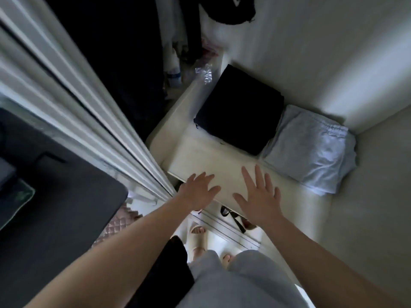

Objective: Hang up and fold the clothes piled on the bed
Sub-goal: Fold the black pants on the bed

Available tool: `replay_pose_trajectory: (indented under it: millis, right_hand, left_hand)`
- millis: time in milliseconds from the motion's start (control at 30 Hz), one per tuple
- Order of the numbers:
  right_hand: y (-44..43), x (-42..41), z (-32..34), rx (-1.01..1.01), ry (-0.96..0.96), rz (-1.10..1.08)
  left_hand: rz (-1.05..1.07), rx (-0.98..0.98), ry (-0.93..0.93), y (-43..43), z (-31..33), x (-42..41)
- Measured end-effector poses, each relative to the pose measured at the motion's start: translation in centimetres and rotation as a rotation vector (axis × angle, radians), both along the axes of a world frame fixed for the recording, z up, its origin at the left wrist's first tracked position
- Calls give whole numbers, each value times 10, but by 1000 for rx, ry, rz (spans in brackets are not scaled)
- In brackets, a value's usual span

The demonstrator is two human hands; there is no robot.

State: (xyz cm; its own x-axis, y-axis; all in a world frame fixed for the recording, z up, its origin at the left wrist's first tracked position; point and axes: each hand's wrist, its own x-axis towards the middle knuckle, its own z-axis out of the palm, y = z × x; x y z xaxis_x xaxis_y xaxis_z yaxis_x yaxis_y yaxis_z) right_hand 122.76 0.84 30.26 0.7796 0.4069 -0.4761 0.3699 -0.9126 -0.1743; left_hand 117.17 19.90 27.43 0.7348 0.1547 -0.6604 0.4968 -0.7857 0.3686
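A folded black garment (240,112) lies on a white shelf (200,150) inside a wardrobe. To its right, touching it, sits a folded light grey garment (311,150) with an elastic waistband, tucked into the corner. My left hand (198,192) and my right hand (258,196) are stretched out side by side over the shelf's front edge, fingers straight and spread, holding nothing. Both hands are short of the two garments.
A white sliding door frame (89,121) runs diagonally on the left, with a dark grey surface (55,207) beyond it. Dark hanging clothes (111,52) and bottles fill the back left. White walls close the right side. My feet in slippers (198,238) stand below.
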Motion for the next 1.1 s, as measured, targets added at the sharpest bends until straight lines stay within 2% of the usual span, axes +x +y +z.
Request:
replay_pose_trajectory:
  millis: [167, 367, 433, 533, 667, 833, 1033, 1100]
  right_hand:
    - [2, -50, 35, 179, 26, 56]
    - [1, -95, 78, 493, 1, 242]
    - [-2, -115, 89, 621, 7, 285]
    - [-7, -146, 103, 773, 18, 357]
    - [-21, -191, 115, 825, 98, 453]
    - [-26, -244, 121, 803, 83, 690]
    - [-5, -308, 119, 713, 56, 1028]
    - [3, -326, 120, 705, 28, 1102]
  left_hand:
    - [238, -72, -142, 12, 70, -64]
    - [592, -90, -374, -21, 137, -169]
    - [725, -54, -475, -34, 149, -210]
    - [813, 114, -566, -54, 160, -266]
    - [862, 338, -537, -84, 172, -340]
    - [1017, 543, -374, -115, 170, -427]
    - [1255, 678, -276, -153, 158, -503]
    - [1356, 727, -329, -171, 152, -513]
